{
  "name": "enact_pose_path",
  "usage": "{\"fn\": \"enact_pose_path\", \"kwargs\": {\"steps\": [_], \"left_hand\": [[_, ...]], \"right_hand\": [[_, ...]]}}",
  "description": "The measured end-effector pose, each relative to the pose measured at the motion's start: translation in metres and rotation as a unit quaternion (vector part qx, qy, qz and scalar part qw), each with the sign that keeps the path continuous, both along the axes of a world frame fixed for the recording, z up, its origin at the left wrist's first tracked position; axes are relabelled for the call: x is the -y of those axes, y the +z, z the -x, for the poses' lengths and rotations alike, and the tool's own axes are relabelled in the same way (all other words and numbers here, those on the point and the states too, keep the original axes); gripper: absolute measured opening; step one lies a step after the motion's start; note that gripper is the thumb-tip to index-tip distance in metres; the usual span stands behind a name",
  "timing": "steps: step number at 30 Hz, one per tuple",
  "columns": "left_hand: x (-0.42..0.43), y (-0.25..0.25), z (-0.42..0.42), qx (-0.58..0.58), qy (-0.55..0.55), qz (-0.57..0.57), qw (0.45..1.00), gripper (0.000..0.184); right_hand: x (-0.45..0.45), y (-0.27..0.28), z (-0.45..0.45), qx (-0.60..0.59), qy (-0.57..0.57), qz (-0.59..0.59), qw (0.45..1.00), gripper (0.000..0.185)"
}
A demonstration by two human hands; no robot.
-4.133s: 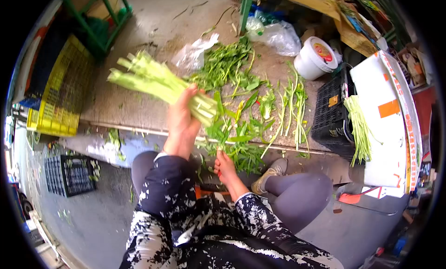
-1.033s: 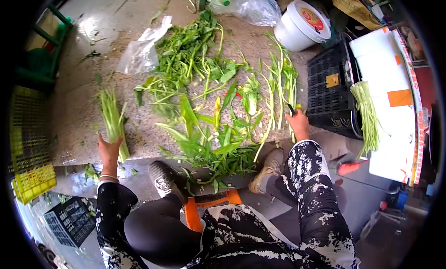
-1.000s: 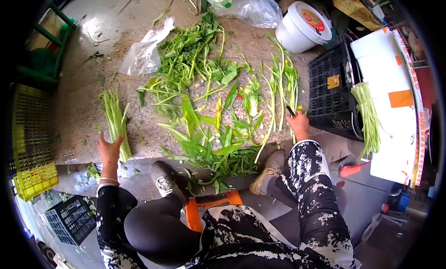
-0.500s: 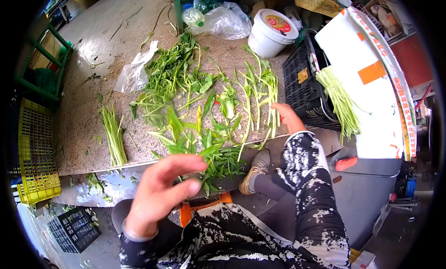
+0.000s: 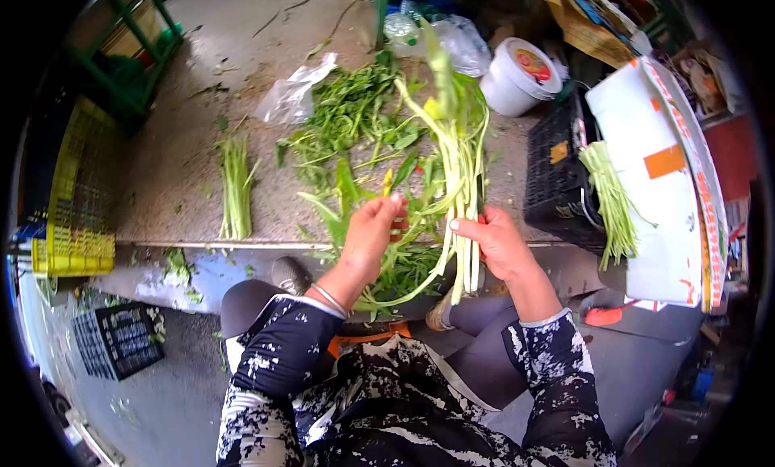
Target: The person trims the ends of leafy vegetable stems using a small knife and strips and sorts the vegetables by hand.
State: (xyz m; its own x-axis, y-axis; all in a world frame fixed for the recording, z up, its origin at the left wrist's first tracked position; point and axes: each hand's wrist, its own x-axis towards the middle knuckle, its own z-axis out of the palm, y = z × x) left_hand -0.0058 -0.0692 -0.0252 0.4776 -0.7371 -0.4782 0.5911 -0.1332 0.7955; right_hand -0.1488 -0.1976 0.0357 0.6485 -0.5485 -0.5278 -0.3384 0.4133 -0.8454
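Note:
My right hand (image 5: 502, 245) is closed around a bunch of long-stemmed leafy greens (image 5: 460, 172), holding it raised with the pale cut ends toward me and the leaves away. A small bit of red shows at its fingers; I cannot make out what it is. Left of the bunch, my left hand (image 5: 371, 234) has its fingers curled in, and whether they pinch anything is hidden. Loose leaves (image 5: 345, 188) lie beyond and under the hands. A heap of leafy greens (image 5: 355, 104) sits farther back, and a bundle of trimmed stalks (image 5: 236, 188) lies to the left.
A white lidded bucket (image 5: 510, 92) and clear plastic bags (image 5: 464, 47) stand at the back. On the right are a black crate (image 5: 557, 176) and a white foam box (image 5: 658, 192), with a stalk bundle (image 5: 609, 205) against it. Yellow crate (image 5: 73, 253) at left.
My right hand has taken up the bunch of greens from the ground and lifted it. My left hand has moved forward and right, its fingers curling in. The view has shifted slightly.

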Motion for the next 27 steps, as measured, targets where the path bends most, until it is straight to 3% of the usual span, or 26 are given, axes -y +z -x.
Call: {"fn": "enact_pose_path", "kwargs": {"steps": [1, 3, 4, 5, 6, 8, 9, 10, 14, 15, 18, 23, 27], "left_hand": [[0.0, 0.003, -0.005, -0.007, 0.059, 0.016, 0.998, 0.024], [0.002, 0.005, -0.013, 0.175, 0.186, 0.026, 0.966, 0.027], [0.001, 0.008, -0.019, 0.174, 0.195, 0.021, 0.965, 0.027], [0.002, 0.012, -0.025, 0.384, 0.207, -0.005, 0.9, 0.029], [0.003, 0.014, -0.029, 0.575, 0.206, -0.033, 0.791, 0.033], [-0.002, 0.009, -0.037, 0.57, 0.155, -0.036, 0.806, 0.036], [-0.005, 0.004, -0.04, 0.563, 0.099, -0.034, 0.82, 0.039], [-0.003, -0.006, -0.042, 0.489, 0.109, -0.008, 0.866, 0.03], [-0.015, -0.005, -0.05, 0.512, 0.08, -0.067, 0.853, 0.015], [-0.02, -0.004, -0.058, 0.454, 0.053, -0.095, 0.884, 0.018], [-0.033, -0.001, -0.071, 0.232, 0.138, -0.096, 0.958, 0.021], [-0.045, -0.013, -0.061, -0.107, 0.167, -0.043, 0.979, 0.015], [-0.024, 0.002, -0.018, -0.149, 0.032, 0.027, 0.988, 0.018]], "right_hand": [[-0.009, 0.0, -0.007, -0.005, 0.026, 0.043, 0.999, 0.023], [-0.017, 0.002, -0.016, -0.011, 0.071, 0.059, 0.996, 0.02], [-0.019, 0.001, -0.019, -0.008, 0.099, 0.067, 0.993, 0.021], [-0.019, 0.001, -0.022, -0.003, 0.127, 0.078, 0.989, 0.021], [-0.017, -0.002, -0.022, -0.037, 0.168, 0.122, 0.978, 0.021], [-0.02, 0.0, -0.025, -0.025, 0.171, 0.108, 0.979, 0.02], [-0.021, 0.0, -0.025, -0.013, 0.167, 0.094, 0.981, 0.02], [-0.019, -0.002, -0.024, -0.015, 0.162, 0.089, 0.983, 0.019], [-0.001, 0.003, -0.018, 0.003, 0.073, 0.041, 0.997, 0.021], [0.007, 0.002, -0.015, 0.014, 0.04, 0.038, 0.998, 0.019], [0.027, 0.004, -0.002, 0.027, -0.035, 0.05, 0.998, 0.017], [0.032, 0.002, 0.004, 0.002, -0.038, 0.009, 0.999, 0.024], [0.007, 0.005, -0.015, 0.021, -0.02, -0.015, 0.999, 0.02]]}}
